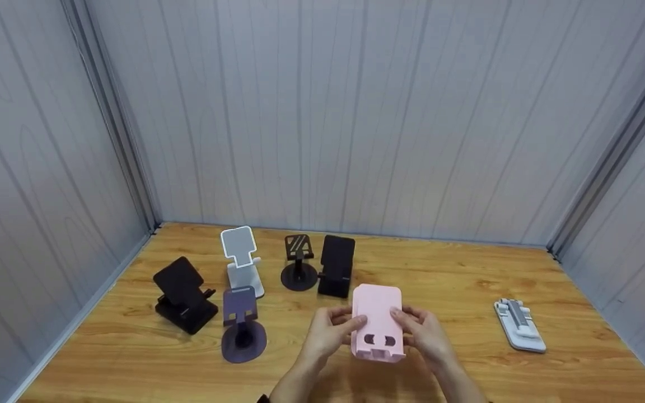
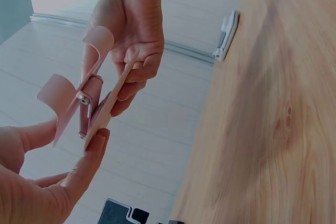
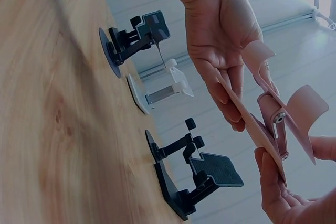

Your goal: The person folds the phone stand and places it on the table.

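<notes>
A pink phone stand (image 1: 377, 313) is held up over the near middle of the table. My left hand (image 1: 325, 337) grips its left edge, the thumb lying on the front plate. From the other side my right hand (image 1: 428, 338) grips the right edge in the same way, fingers behind. In the left wrist view the pink stand (image 2: 65, 103) appears edge-on: two curved lips, two plates and a hinged arm with metal pins between them. The right wrist view shows the plates of the stand (image 3: 252, 121) spread apart in a narrow V.
Left of the hands stand a black phone stand (image 1: 180, 285), a white one (image 1: 239, 246) and a purple-grey one (image 1: 239, 305). Behind are a small round-based black stand (image 1: 299, 274) and another black stand (image 1: 337, 257). A folded white stand (image 1: 524, 338) lies at right. Panel walls (image 1: 322, 123) enclose the table.
</notes>
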`<state>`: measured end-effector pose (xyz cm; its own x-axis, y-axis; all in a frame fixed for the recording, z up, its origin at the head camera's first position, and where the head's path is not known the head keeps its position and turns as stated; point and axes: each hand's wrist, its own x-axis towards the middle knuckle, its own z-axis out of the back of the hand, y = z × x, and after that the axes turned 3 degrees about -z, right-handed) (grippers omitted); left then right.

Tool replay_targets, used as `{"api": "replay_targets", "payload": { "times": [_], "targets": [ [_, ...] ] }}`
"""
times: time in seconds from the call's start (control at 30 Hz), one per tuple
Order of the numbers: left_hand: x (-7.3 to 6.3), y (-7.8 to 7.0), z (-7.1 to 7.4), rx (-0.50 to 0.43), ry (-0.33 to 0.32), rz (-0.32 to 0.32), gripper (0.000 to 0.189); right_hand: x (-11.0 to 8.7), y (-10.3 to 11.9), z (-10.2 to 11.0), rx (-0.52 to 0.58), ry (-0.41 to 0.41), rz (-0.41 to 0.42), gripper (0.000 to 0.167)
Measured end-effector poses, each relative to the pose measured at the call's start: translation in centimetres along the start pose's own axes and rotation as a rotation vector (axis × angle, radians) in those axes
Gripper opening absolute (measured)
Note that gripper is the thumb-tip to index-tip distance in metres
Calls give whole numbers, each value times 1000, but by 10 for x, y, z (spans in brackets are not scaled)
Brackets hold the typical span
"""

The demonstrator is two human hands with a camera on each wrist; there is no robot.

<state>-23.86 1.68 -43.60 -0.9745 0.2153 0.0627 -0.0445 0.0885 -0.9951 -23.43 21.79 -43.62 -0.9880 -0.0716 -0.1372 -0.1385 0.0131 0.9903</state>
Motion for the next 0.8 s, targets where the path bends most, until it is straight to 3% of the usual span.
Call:
{"api": "replay_targets", "payload": {
  "times": [0.47, 0.8],
  "targets": [
    [-4, -4, -2, 16, -31, -84, 42, -2, 5, 4, -7, 50, 40, 51],
    [-5, -2, -2, 28, -36, -74, 39, -2, 0, 1, -12, 28, 43, 52]
  ]
}}
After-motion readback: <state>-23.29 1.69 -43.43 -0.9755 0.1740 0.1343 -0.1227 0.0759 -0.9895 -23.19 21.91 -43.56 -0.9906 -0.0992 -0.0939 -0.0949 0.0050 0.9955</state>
